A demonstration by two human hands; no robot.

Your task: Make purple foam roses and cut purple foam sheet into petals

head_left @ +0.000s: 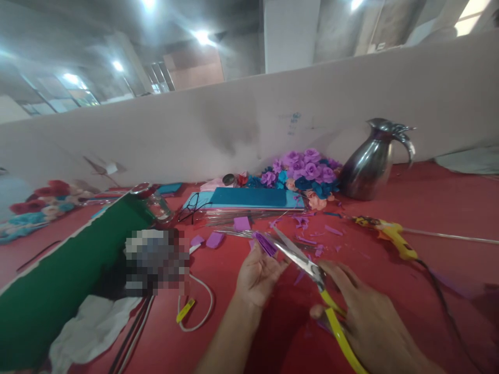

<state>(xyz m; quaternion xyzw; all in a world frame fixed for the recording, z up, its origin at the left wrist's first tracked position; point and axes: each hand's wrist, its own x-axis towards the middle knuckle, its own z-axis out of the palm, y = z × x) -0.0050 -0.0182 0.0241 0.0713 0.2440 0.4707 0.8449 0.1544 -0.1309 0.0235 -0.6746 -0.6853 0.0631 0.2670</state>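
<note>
My left hand [259, 275] pinches a folded stack of purple paper [265, 244] between thumb and fingers. Scissors [302, 257] with yellow handles are in my right hand [366, 311], fingers around the handles. Their blades stand slightly apart, the tips close beside the purple stack. Whether a blade touches the paper, I cannot tell. Just beyond my left hand lie purple paper squares [241, 224] and a second purple piece [214, 240]. Thin purple scraps [302, 222] are scattered on the red table [218, 337] past the scissors.
A yellow glue gun [397, 240] with a trailing cord lies at right. Behind it stands a metal jug [370, 161], near purple paper flowers [307, 166]. Blue sheets [249, 197] and glasses [193, 209] lie at the back. A green board [58, 275], glass jar [156, 205] and looped white cable [212, 298] are leftward.
</note>
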